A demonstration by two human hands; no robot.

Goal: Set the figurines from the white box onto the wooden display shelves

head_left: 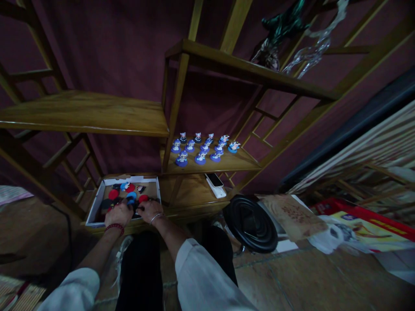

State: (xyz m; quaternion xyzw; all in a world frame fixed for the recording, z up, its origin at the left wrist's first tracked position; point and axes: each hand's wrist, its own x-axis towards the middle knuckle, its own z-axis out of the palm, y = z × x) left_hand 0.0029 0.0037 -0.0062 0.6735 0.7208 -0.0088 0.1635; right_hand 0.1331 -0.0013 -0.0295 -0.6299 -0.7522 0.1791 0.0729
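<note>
A shallow white-walled cardboard box [158,190] rests on the lowest shelf, with small figurines and red, blue and black round bases inside. My left hand [119,214], with a red beaded bracelet at the wrist, reaches over the box's near side, fingers curled downward among the pieces. Beside it my right hand [151,210], wearing a silver bangle, has its fingers pinched around something small and dark that I cannot make out. A blue round piece [131,196] and a red round piece [143,198] lie just beyond my fingers. A blue-and-white figurine [126,185] sits farther back in the box.
Several purple figurines [201,157] stand in rows on the middle shelf [240,160]. A phone [214,180] lies on a white case below. On the right are a round black stool [251,222], brown paper [292,214] and a plastic bag [327,235]. Wooden shelf boards overhang the box.
</note>
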